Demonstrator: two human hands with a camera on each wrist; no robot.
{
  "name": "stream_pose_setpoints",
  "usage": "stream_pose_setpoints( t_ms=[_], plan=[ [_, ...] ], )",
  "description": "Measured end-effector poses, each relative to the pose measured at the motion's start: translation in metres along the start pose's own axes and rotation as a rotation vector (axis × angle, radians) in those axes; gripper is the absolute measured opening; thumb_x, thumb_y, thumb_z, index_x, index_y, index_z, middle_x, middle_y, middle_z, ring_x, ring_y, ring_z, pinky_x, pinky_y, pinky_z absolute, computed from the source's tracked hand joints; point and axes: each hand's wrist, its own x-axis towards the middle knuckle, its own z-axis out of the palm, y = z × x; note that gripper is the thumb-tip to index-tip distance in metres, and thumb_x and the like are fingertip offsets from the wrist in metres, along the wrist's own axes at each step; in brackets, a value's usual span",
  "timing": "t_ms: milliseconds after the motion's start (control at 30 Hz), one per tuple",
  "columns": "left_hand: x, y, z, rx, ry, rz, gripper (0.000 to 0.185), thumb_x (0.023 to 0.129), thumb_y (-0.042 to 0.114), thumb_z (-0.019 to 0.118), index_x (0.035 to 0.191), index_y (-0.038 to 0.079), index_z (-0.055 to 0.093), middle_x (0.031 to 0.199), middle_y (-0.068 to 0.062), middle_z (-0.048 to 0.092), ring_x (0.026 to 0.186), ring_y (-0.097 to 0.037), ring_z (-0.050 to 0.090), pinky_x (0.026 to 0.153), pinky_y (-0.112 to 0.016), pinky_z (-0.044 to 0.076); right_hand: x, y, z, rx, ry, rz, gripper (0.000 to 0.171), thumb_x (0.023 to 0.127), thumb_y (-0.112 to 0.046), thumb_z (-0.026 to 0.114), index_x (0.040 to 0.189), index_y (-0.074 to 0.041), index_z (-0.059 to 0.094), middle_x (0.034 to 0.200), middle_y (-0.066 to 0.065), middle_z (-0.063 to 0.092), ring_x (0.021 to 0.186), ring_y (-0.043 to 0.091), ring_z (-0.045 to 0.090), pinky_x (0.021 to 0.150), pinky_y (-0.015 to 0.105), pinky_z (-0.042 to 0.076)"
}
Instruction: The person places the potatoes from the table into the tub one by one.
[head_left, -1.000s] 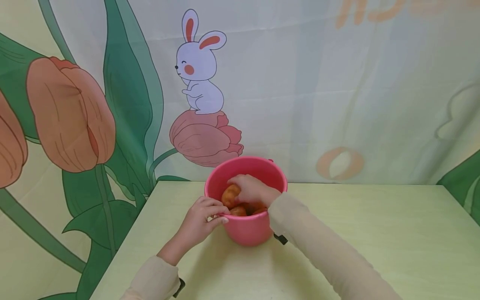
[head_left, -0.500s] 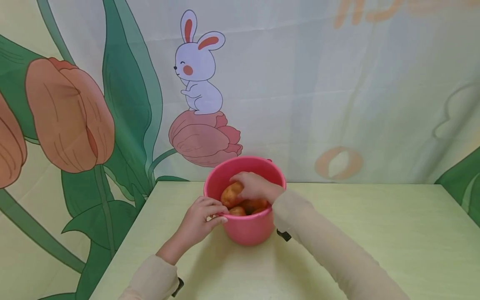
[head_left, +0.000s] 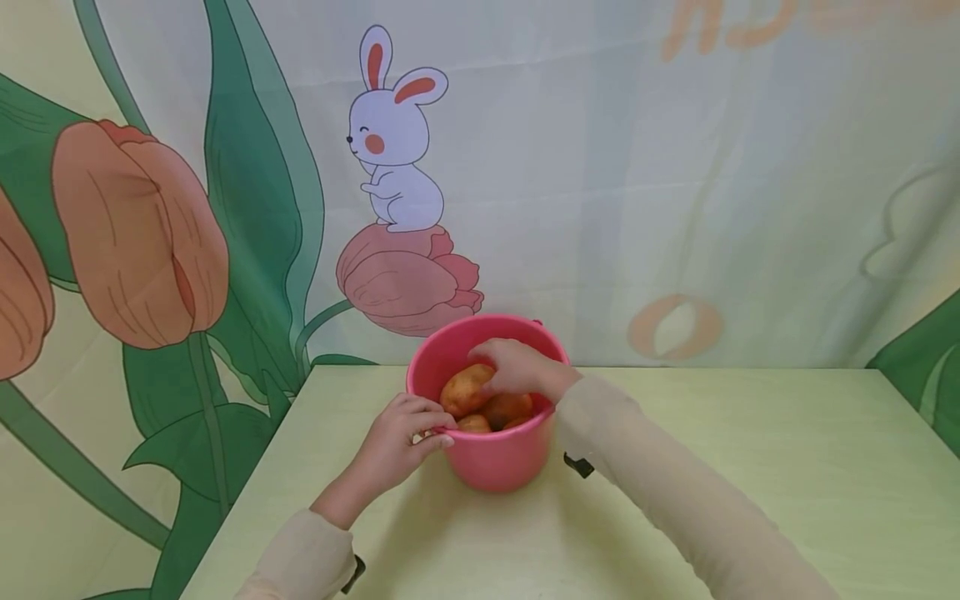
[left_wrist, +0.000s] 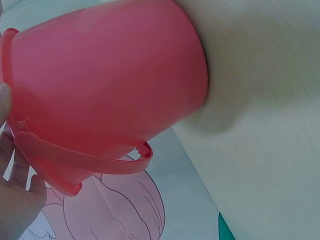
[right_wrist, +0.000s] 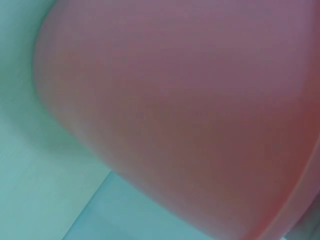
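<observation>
A pink bucket (head_left: 498, 458) stands upright on the table, with several yellow-brown potatoes inside. My left hand (head_left: 397, 437) grips its front left rim, thumb outside and fingers over the edge. The left wrist view shows the bucket's wall (left_wrist: 110, 75), its red handle (left_wrist: 90, 161) hanging down, and part of the left hand (left_wrist: 20, 202) at the rim. Inside the bucket, my right hand (head_left: 517, 367) holds the upper right end of a large potato (head_left: 467, 392). More potatoes (head_left: 508, 408) lie below it. In the right wrist view the bucket's outer wall (right_wrist: 165, 110) hides the right hand's fingers.
The pale table (head_left: 735, 467) extends to both sides and in front of the bucket. Close behind the bucket, at the table's back edge, hangs a cloth backdrop (head_left: 600, 208) printed with a rabbit and tulips.
My right hand has shifted slightly right and up inside the bucket, and more of the large potato shows. The left hand has stayed on the rim.
</observation>
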Motion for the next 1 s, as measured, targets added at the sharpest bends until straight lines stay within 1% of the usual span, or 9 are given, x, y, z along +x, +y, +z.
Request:
stream_pose_setpoints(
  t_ms=[300,433,600,800,900,1000],
  plan=[
    [0.000,0.000,0.000,0.005,-0.018,-0.011,0.024,0.072,0.020,0.071,0.095,0.022,0.069,0.099,0.006,0.060,0.101,-0.013,0.046,0.074,-0.028,0.052,0.000,0.004,-0.001,-0.001,0.004,0.033,0.059,0.071,-0.013,0.072,0.125,-0.014,0.049,0.124,0.001,0.052,0.117,0.020,0.044,0.091,0.038,0.044],
    [0.000,0.001,-0.001,0.015,-0.019,-0.003,0.024,0.072,0.021,0.071,0.095,0.022,0.069,0.099,0.006,0.060,0.101,-0.012,0.047,0.074,-0.027,0.052,-0.001,0.004,-0.004,0.007,0.006,0.051,0.059,0.071,-0.013,0.073,0.125,-0.015,0.049,0.124,0.000,0.052,0.116,0.020,0.044,0.088,0.037,0.046],
    [0.000,0.002,-0.001,0.018,-0.015,0.012,0.023,0.072,0.021,0.071,0.095,0.022,0.069,0.099,0.007,0.060,0.100,-0.011,0.046,0.074,-0.026,0.052,-0.005,0.004,-0.008,0.006,0.025,0.038,0.057,0.073,-0.013,0.071,0.125,-0.015,0.049,0.126,0.001,0.051,0.116,0.020,0.044,0.087,0.037,0.047],
    [0.000,0.001,-0.002,-0.003,-0.024,0.023,0.024,0.072,0.021,0.072,0.096,0.022,0.068,0.099,0.007,0.059,0.100,-0.012,0.047,0.072,-0.028,0.052,-0.008,0.007,-0.014,-0.009,0.081,-0.008,0.051,0.074,-0.016,0.069,0.122,-0.012,0.051,0.124,0.003,0.052,0.115,0.023,0.046,0.087,0.038,0.047],
    [0.001,0.000,-0.003,0.004,-0.018,0.043,0.025,0.072,0.022,0.073,0.097,0.023,0.068,0.098,0.008,0.060,0.099,-0.011,0.046,0.072,-0.027,0.051,-0.010,0.009,-0.016,-0.006,0.102,-0.010,0.049,0.076,-0.019,0.068,0.121,-0.012,0.052,0.123,0.004,0.053,0.114,0.023,0.046,0.087,0.038,0.047],
    [0.001,-0.002,-0.003,0.024,0.000,0.069,0.026,0.072,0.022,0.073,0.097,0.022,0.068,0.097,0.008,0.060,0.097,-0.010,0.047,0.072,-0.025,0.050,-0.011,0.011,-0.018,0.020,0.117,-0.010,0.046,0.077,-0.017,0.067,0.121,-0.011,0.052,0.122,0.005,0.053,0.113,0.023,0.046,0.087,0.038,0.047]
  ],
)
